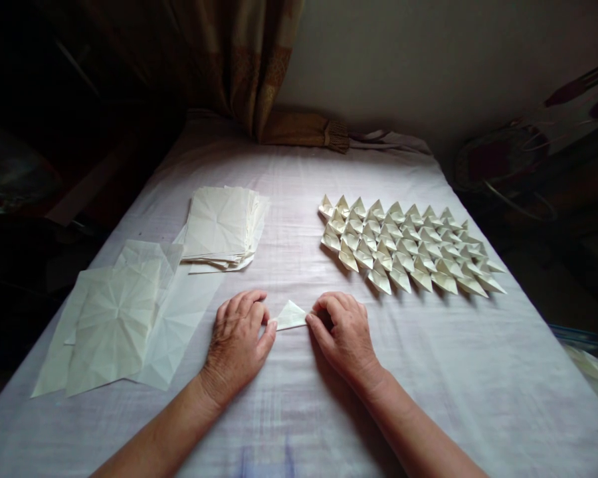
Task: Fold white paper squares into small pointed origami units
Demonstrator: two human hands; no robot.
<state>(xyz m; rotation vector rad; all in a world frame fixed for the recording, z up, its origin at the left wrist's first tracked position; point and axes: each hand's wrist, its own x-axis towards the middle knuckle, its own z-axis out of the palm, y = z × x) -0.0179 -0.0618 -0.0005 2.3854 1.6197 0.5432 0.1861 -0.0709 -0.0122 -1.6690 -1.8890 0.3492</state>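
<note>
A small piece of folded white paper, triangular with its peak pointing away from me, stands between my two hands near the middle of the cloth. My left hand pinches its left corner between thumb and fingers. At the opposite corner, the thumb and forefinger of my right hand are closed on the paper too. Beyond my right hand, several folded paper boats are set out in close rows, their points up.
A pile of creased paper sheets lies beyond my left hand. More creased sheets overlap loosely at the left. A pale cloth covers the tabletop. At the far edge hangs a brown curtain, its tasselled band resting on the cloth.
</note>
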